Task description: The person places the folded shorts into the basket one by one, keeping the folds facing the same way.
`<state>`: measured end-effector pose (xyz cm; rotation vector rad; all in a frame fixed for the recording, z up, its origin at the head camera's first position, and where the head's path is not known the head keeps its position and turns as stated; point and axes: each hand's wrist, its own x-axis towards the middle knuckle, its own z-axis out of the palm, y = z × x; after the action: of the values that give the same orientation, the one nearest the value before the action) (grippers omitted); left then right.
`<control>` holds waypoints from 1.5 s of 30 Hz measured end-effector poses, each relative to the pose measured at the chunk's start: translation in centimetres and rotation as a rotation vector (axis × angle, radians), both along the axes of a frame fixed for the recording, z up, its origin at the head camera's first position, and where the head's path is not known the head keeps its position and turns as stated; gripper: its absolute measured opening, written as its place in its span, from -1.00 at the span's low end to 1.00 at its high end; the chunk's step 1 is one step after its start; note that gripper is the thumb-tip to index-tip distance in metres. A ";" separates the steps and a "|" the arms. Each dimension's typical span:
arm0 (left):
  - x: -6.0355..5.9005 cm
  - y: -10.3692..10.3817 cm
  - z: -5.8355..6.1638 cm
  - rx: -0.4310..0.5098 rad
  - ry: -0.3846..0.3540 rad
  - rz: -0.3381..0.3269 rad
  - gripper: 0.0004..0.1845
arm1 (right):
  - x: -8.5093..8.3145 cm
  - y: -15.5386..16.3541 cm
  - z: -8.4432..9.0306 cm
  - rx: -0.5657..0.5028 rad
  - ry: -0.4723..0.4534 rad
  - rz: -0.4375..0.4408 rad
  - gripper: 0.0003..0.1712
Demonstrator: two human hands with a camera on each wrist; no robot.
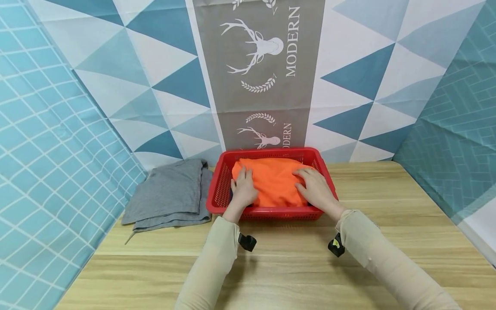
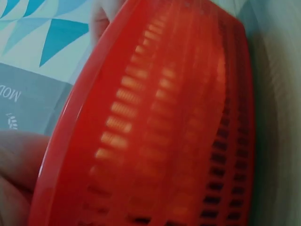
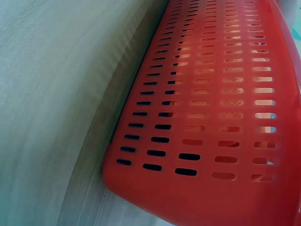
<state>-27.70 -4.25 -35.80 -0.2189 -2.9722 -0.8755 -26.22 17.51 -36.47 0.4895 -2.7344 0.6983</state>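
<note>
The orange cloth (image 1: 273, 181) lies bunched inside the red basket (image 1: 217, 189), which sits on the wooden table (image 1: 294, 267) close to the patterned back wall (image 1: 155, 86); the cloth fills most of the basket and rises about level with its rim. Both hands lie flat on top of it with fingers spread and fairly straight, the left hand (image 1: 244, 187) on the cloth's left part and the right hand (image 1: 315, 189) on its right part, so they appear to press it down rather than grip it, probably to keep the soft pile inside the walls. The 2 wrist views show only the basket's slotted outer wall (image 3: 207, 113), very close and blurred in the left one (image 2: 155, 132), with orange showing through the slots. Just left of the basket, touching or nearly touching its side, lies a grey garment (image 1: 170, 193), loosely folded. The basket's near wall stands between the forearms and the cloth.
</note>
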 end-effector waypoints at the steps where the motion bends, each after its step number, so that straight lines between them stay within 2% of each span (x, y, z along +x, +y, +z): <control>1: 0.0 -0.2 0.1 -0.062 -0.014 -0.018 -0.27 | 0.0 0.0 0.0 0.010 -0.024 -0.001 -0.56; 3: -0.1 -0.5 0.2 -0.159 -0.042 -0.049 -0.29 | -0.1 0.0 0.0 0.034 -0.075 0.005 -0.56; 6: -0.3 -0.9 0.3 -0.234 -0.089 -0.083 -0.33 | -0.1 0.0 0.0 0.066 -0.151 0.022 -0.54; 13: -0.8 -1.6 0.2 -0.277 -0.187 -0.157 -0.38 | -0.6 0.1 -0.1 0.107 -0.290 0.041 -0.50; 20: -1.4 -1.9 0.4 -0.346 -0.241 -0.188 -0.41 | -1.1 -0.1 -0.1 0.182 -0.301 0.068 -0.53; 25: -1.5 -2.0 0.7 -0.384 -0.253 -0.194 -0.43 | -1.1 -0.4 0.2 0.187 -0.336 0.075 -0.51; 31: -1.7 -1.8 1.0 -0.291 -0.217 -0.164 -0.40 | -1.4 0.0 0.7 0.178 -0.329 0.033 -0.48; 36: -1.3 -1.8 0.7 -0.220 -0.185 -0.140 -0.42 | -1.1 0.2 0.5 0.147 -0.308 -0.014 -0.48; 42: -0.8 -2.7 0.3 -0.110 -0.135 -0.099 -0.50 | -0.4 -0.9 0.2 0.047 -0.178 -0.020 -0.55; 45: -0.6 -3.4 0.3 -0.018 -0.124 -0.086 -0.52 | 0.1 -1.6 0.2 -0.003 -0.126 -0.025 -0.58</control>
<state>-28.27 -7.66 -35.48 -0.3070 -3.1067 -0.9038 -26.16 15.87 -36.22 0.4230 -2.8503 0.7513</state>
